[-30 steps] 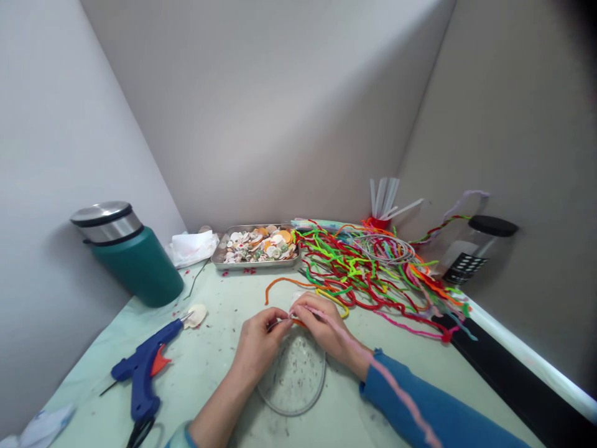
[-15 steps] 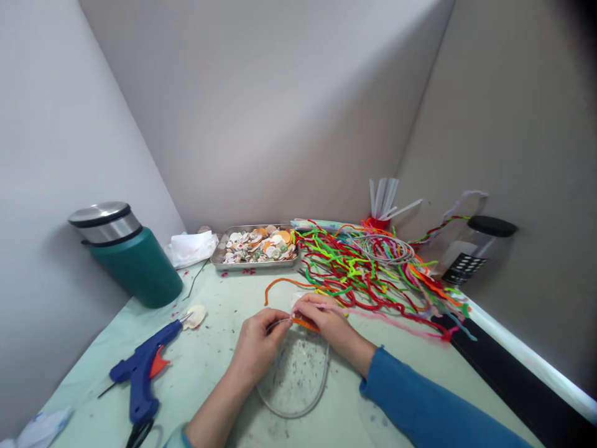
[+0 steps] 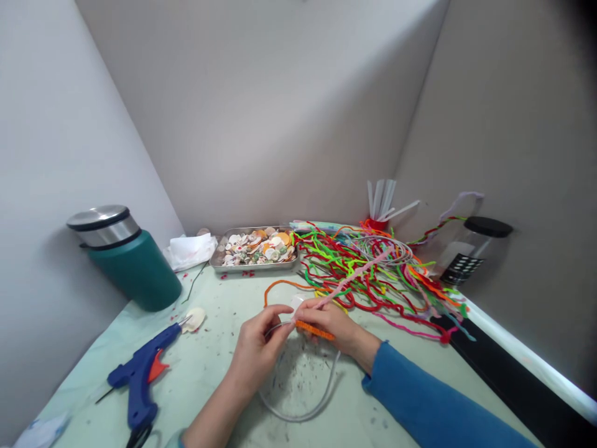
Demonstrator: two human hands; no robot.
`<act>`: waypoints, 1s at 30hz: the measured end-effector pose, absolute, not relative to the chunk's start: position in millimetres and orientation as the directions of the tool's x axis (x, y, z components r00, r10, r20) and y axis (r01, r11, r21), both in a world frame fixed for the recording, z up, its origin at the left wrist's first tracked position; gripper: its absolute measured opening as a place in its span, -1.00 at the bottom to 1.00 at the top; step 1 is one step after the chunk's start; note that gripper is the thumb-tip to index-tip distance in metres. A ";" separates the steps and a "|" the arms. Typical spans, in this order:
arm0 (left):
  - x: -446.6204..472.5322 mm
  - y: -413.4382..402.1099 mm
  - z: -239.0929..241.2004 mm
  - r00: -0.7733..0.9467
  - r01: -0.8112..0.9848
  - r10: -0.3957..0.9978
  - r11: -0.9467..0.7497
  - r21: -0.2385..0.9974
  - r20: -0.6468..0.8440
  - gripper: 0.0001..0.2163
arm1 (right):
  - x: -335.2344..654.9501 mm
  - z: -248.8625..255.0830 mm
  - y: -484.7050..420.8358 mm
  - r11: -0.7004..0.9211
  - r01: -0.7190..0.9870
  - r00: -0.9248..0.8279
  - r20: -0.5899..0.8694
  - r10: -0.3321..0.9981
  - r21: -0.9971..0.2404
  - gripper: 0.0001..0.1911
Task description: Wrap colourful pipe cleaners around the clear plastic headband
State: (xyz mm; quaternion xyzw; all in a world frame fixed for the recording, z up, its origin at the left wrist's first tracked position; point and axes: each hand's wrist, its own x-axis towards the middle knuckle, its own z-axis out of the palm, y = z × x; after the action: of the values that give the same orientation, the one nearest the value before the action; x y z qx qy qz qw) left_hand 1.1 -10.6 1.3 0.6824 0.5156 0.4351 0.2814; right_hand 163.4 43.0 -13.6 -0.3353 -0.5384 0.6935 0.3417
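A grey wire ring (image 3: 298,418) stands between my hands, with an orange wrapped stretch (image 3: 314,330) on its far side. My left hand (image 3: 259,342) grips the ring at its left, its index finger raised a little from the thumb. My right hand (image 3: 338,323) pinches a pink pipe cleaner (image 3: 357,274) against the ring beside the orange stretch. The pink strand's long end points up and right, over the heap. Fingers hide where the strand meets the ring. Behind the hands, an orange pipe cleaner (image 3: 284,282) curls on the table.
Coloured pipe cleaners (image 3: 359,286) are heaped at right, near a lidded jar (image 3: 473,252) and glue sticks (image 3: 383,198). A metal tray (image 3: 254,268) holds shells. At left are a glue gun (image 3: 142,376), its tip by a shell (image 3: 196,319), and a green bottle (image 3: 135,267).
The pink pipe cleaner's free end has swung up from lying toward the right. My left index finger has lifted slightly, and more of the orange wrapping shows under my right hand.
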 end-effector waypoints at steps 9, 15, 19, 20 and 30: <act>0.1 -6.1 5.2 0.016 0.323 0.977 -0.206 0.924 0.213 -0.80 | 160.6 -17.5 42.2 -0.116 -0.127 -0.572 -0.023 0.820 -0.985 -0.70; 0.1 0.6 -0.8 -0.107 0.070 0.990 0.098 0.993 -0.090 -0.67 | 154.9 -17.8 36.2 -0.043 -0.107 -0.516 0.019 0.856 -0.993 -0.67; 1.8 0.2 -0.8 -0.082 -0.043 0.981 0.171 0.984 -0.174 -0.60 | 152.0 -16.2 33.7 -0.020 -0.066 -0.462 0.013 0.887 -0.998 -0.70; 1.9 -0.3 -0.5 -0.066 -0.063 0.980 0.183 0.981 -0.187 -0.58 | 151.3 -16.4 33.7 -0.025 -0.061 -0.449 0.005 0.893 -0.998 -0.70; 2.2 -1.0 0.8 -0.052 -0.183 0.970 0.224 0.957 -0.237 -0.58 | 146.9 -24.0 36.3 0.137 0.069 -0.321 0.108 0.941 -0.988 -0.77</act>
State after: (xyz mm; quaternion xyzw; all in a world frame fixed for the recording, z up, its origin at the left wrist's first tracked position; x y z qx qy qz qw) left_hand 2.2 -1.0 0.8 0.3737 0.5268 0.4984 0.5783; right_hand 146.9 36.3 -24.0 -0.4034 -0.6259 0.5184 0.4203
